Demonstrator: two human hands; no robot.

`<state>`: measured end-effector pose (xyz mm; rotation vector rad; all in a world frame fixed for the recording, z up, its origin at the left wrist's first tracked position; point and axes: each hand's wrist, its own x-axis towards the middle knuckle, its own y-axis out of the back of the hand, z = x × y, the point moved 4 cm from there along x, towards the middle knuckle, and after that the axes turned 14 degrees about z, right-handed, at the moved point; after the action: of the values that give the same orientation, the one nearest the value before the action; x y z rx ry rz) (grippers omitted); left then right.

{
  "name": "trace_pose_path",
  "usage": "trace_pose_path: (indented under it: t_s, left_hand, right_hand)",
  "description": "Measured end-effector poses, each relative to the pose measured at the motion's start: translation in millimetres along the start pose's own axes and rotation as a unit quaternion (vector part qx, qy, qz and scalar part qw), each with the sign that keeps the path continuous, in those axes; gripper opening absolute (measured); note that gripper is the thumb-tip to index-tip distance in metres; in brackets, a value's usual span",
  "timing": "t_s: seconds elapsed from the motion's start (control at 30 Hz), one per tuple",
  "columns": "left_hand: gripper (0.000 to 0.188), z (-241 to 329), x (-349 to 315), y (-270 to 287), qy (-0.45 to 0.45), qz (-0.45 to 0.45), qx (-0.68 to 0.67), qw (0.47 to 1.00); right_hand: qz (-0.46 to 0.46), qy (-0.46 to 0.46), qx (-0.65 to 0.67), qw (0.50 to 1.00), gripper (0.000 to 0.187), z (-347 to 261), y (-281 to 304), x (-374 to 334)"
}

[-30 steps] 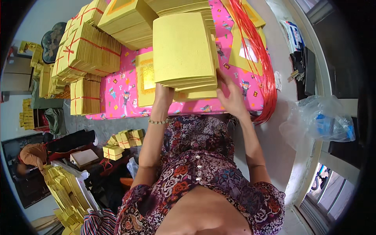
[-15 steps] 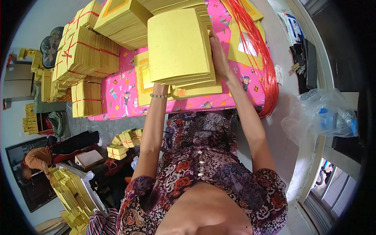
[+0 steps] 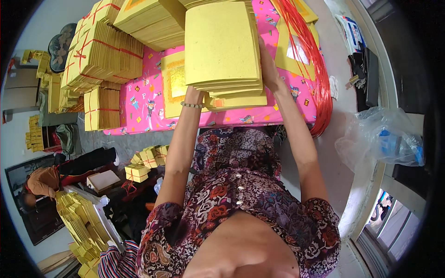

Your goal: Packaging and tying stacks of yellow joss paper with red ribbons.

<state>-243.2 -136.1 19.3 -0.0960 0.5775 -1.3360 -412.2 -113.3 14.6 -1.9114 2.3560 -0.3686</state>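
A thick stack of yellow paper (image 3: 222,46) is between my two hands above the table. Under its near left corner is my left hand (image 3: 193,95), with a beaded bracelet at the wrist and its fingers hidden by the paper. My right hand (image 3: 269,67) presses along the right side of the stack, its fingers partly out of sight. Beneath and to the left lies a yellow sheet with a gold foil square (image 3: 178,82). More yellow paper (image 3: 236,101) shows just below the held stack.
Yellow paper bundles tied with red string (image 3: 99,51) are piled on the left of the pink patterned table cover (image 3: 143,99). Red plastic strands (image 3: 317,88) hang over the right edge, near a clear plastic bag (image 3: 380,139). At lower left another person (image 3: 44,180) is beside yellow paper piles.
The held stack has shifted a little right and away from me, along with both hands. More of the gold foil sheet now shows at its left.
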Motion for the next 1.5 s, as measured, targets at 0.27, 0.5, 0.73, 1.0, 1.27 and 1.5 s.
trace_pose_path:
  t_s: [0.27,0.5,0.73,1.0,1.27,1.5]
  left_hand:
    - [0.066,3.9,-43.0,25.1,-0.002,-0.011,-0.022,1.0]
    - [0.068,4.4,-25.1,10.9,0.001,-0.023,-0.045,0.999]
    - [0.069,13.1,-24.6,8.5,0.002,-0.029,-0.065,0.997]
    - [0.085,31.3,1.9,7.4,-0.119,-0.139,-0.018,0.983]
    - [0.083,21.1,21.8,-10.2,-0.124,-0.169,0.06,0.976]
    - [0.079,8.7,38.1,-14.1,-0.15,-0.153,0.081,0.973]
  right_hand:
    - [0.021,0.093,-0.054,0.994,0.066,-52.8,-17.8,-23.2]
    - [-0.017,0.366,-0.207,0.907,0.063,-6.4,11.6,-12.3]
    - [0.003,0.218,-0.079,0.973,0.063,1.4,14.0,-13.5]
    - [0.026,0.394,-0.105,0.913,0.082,-73.8,-11.3,-76.6]
    - [0.113,0.324,-0.257,0.903,0.102,-26.5,-17.4,-110.7]
    - [0.138,0.213,-0.183,0.95,0.093,-16.4,-18.7,-107.9]
